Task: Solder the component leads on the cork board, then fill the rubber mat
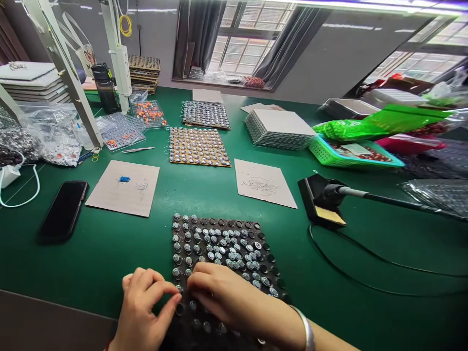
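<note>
A dark board (pixel 221 223) with rows of round holders lies at the front middle, small silvery discs set on many of them and others heaped loosely at its centre. At the board's left edge, my left hand (pixel 146 304) has thumb and forefinger closed on a small round disc (pixel 179 289). Over the lower left part of the board reaches my right hand (pixel 215 290), its fingers bent down and together. What it holds, if anything, is hidden beneath the fingers. A silver bangle (pixel 306 327) circles the right wrist.
Cardboard sheets (pixel 126 204) (pixel 265 183) lie beyond the board, left and right. A soldering iron stand (pixel 318 200) with trailing cable stands right, a phone (pixel 63 210) left. Filled boards (pixel 199 146), a tray stack (pixel 280 127) and a green basket (pixel 358 152) sit farther back.
</note>
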The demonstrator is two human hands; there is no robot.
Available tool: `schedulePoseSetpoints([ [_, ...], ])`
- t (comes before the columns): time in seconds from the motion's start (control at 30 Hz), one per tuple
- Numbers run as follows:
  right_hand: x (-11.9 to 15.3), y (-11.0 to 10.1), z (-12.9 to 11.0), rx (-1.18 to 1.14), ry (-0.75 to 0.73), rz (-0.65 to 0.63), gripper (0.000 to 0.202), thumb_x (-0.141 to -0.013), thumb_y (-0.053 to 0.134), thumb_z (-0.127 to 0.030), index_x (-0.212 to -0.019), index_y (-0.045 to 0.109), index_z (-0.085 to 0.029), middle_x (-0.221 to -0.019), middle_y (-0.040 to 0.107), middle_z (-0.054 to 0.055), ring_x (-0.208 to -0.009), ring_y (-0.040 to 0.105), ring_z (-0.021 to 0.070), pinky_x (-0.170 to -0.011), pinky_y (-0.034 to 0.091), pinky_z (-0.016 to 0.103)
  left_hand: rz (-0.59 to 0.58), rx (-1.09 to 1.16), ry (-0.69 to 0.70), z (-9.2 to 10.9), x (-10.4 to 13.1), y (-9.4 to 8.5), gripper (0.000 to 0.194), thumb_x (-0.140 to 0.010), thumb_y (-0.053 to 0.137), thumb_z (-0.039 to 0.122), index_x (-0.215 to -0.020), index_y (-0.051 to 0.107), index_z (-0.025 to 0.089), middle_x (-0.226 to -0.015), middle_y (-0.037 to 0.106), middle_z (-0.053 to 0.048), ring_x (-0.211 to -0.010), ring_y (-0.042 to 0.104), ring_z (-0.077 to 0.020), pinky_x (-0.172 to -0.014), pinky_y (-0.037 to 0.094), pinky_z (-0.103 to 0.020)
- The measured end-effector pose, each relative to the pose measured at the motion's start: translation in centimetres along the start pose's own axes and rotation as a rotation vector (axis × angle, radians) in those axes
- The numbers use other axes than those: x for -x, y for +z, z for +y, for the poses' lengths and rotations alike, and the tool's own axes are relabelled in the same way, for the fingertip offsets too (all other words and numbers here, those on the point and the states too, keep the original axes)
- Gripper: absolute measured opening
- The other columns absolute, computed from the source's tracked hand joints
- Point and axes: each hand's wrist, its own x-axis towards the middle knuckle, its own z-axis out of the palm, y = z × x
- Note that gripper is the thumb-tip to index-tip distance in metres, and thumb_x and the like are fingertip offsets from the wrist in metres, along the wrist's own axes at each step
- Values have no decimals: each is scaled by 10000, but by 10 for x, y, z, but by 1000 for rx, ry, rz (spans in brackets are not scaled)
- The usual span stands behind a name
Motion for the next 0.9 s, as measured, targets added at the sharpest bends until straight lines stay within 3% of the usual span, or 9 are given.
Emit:
schedulePoseSetpoints([
  [0.07, -4, 0, 0, 124, -10, -94, 158, -851, 584, -15, -860, 670, -147, -824, 615, 52, -721, 554, 161, -633, 434, 241, -14, -23, 27, 3, 2, 2, 152, -850, 665, 106, -826, 680, 255, -756, 597, 51, -742, 535, -156, -764, 274, -315],
  [0.17, -8, 1, 0, 184, -18, -121, 167, -834, 614, 5, -793, 662, -150, -821, 602, 43, -741, 536, 159, -655, 432, 239, -44, -58, 72, 8, 3, 8, 138, -888, 636, 142, -818, 688, 249, -748, 599, 35, -728, 522, -164, -745, 265, -317],
  [0.43, 23, 8, 6, 160, 90, -30, 179, -868, 577, -10, -861, 664, -167, -889, 610, 54, -778, 559, 170, -698, 459, 263, -206, -180, 187, 10, -7, 19, 211, -855, 625, 66, -884, 690, 264, -793, 588, 18, -741, 493, -181, -721, 229, -327],
  [0.6, 40, 24, 3, 215, 112, 39, 128, -854, 628, -45, -845, 652, -169, -887, 609, 56, -778, 545, 186, -694, 464, 283, -280, -175, 147, 10, -7, 21, 209, -835, 587, 13, -807, 625, 216, -805, 578, 11, -756, 480, -191, -738, 231, -332],
  [0.9, 38, 26, -4, 197, 68, -42, 265, -775, 484, 81, -885, 610, -124, -916, 598, 88, -816, 478, 209, -778, 491, 340, -249, -134, 119, 11, -7, 21, 223, -883, 528, 23, -844, 618, 224, -821, 579, 17, -763, 487, -187, -753, 235, -331],
])
